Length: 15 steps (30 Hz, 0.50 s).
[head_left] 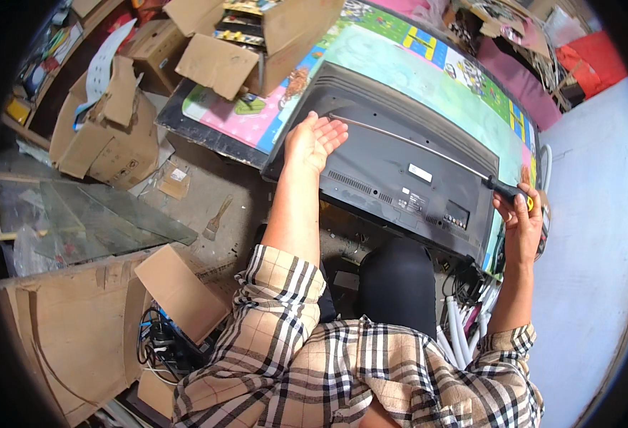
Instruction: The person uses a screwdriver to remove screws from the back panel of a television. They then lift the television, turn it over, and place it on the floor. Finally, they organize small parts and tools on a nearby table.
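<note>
A black flat-screen television [371, 167] lies face down, its back panel with vents, labels and a port recess turned up. My right hand [521, 221] is closed around the black and yellow handle of a long-shafted screwdriver [428, 148] at the set's right side. The thin shaft runs leftward across the panel, its tip near the upper left of the raised middle part. Close to that tip, my left hand [314, 145] is open above the panel's left edge, palm up with the fingers stretched out. Whether the tip sits in a screw is too small to tell.
Beneath the television is a table with a colourful mat [399, 64]. An open cardboard box [221, 64] stands at its far left corner. Glass panes [107, 217] and a brush [218, 217] lie at left. A pale wall [592, 235] bounds the right side.
</note>
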Tool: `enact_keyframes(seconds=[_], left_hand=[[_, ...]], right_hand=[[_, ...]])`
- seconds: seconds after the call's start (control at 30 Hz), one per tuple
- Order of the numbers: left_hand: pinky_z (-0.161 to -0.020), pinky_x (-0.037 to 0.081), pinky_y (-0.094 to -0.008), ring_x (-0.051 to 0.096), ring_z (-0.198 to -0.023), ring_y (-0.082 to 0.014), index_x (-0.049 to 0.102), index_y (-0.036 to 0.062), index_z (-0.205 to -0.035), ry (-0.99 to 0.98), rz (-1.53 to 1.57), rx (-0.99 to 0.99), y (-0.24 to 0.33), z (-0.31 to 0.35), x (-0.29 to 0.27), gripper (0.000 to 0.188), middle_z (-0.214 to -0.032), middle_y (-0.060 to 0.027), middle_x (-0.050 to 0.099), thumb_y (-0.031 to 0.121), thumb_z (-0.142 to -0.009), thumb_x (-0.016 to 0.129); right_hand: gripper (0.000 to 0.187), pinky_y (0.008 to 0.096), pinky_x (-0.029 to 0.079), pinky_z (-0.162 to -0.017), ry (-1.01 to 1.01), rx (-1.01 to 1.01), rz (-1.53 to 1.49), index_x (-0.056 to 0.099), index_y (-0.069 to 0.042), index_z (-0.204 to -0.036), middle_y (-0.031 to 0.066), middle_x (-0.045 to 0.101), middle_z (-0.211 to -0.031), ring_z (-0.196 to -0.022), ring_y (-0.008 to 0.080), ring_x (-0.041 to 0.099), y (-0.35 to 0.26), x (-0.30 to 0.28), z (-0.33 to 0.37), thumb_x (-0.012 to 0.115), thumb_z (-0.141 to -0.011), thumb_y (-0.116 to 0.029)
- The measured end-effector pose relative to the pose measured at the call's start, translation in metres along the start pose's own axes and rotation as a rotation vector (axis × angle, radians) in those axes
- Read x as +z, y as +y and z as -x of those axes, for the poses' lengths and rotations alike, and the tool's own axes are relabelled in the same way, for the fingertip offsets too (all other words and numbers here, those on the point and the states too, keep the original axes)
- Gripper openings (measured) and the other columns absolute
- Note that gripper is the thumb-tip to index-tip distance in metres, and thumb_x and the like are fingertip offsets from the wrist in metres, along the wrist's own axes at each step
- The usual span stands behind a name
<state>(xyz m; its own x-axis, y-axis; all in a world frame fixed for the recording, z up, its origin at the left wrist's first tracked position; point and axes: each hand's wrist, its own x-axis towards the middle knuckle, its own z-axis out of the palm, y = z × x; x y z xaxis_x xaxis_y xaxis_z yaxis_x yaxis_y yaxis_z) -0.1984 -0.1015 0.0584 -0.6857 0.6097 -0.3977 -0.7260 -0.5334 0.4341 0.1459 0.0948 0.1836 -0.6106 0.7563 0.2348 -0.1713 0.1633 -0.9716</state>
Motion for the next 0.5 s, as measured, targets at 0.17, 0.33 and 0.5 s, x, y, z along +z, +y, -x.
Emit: enact_keyframes(seconds=[0.17,0.33,0.5], left_hand=[[-0.085,0.056,-0.0512,0.063,-0.1,-0.0401,0.047,-0.0132,-0.116,0.07,-0.107,-0.086,-0.031,-0.019,0.014,0.039,-0.11,-0.0291,0.059,0.022,-0.099,0.051],[-0.081,0.059,-0.046,0.066,-0.096,-0.0337,0.059,-0.0063,-0.098,0.058,-0.205,-0.127,-0.053,-0.033,0.012,0.024,-0.101,-0.0224,0.065,0.018,-0.097,0.056],[-0.076,0.061,-0.0444,0.067,-0.088,-0.0338,0.058,-0.0055,-0.1,0.087,-0.289,-0.113,-0.065,-0.04,0.015,0.018,-0.097,-0.0228,0.066,0.011,-0.093,0.061]], right_hand=[[0.023,0.0338,0.059,-0.081,0.077,0.08,-0.02,0.049,-0.003,-0.119,0.0178,0.066,-0.103,-0.093,0.0257,0.07,0.016,-0.025,0.011,0.054,-0.098,-0.011],[0.024,0.0326,0.059,-0.081,0.108,0.115,-0.022,0.049,-0.003,-0.12,0.0181,0.067,-0.102,-0.091,0.0254,0.07,0.027,-0.045,0.015,0.055,-0.098,-0.011],[0.026,0.032,0.058,-0.081,0.146,0.132,-0.017,0.049,-0.003,-0.12,0.0161,0.066,-0.102,-0.089,0.0246,0.07,0.034,-0.061,0.015,0.056,-0.097,-0.012]])
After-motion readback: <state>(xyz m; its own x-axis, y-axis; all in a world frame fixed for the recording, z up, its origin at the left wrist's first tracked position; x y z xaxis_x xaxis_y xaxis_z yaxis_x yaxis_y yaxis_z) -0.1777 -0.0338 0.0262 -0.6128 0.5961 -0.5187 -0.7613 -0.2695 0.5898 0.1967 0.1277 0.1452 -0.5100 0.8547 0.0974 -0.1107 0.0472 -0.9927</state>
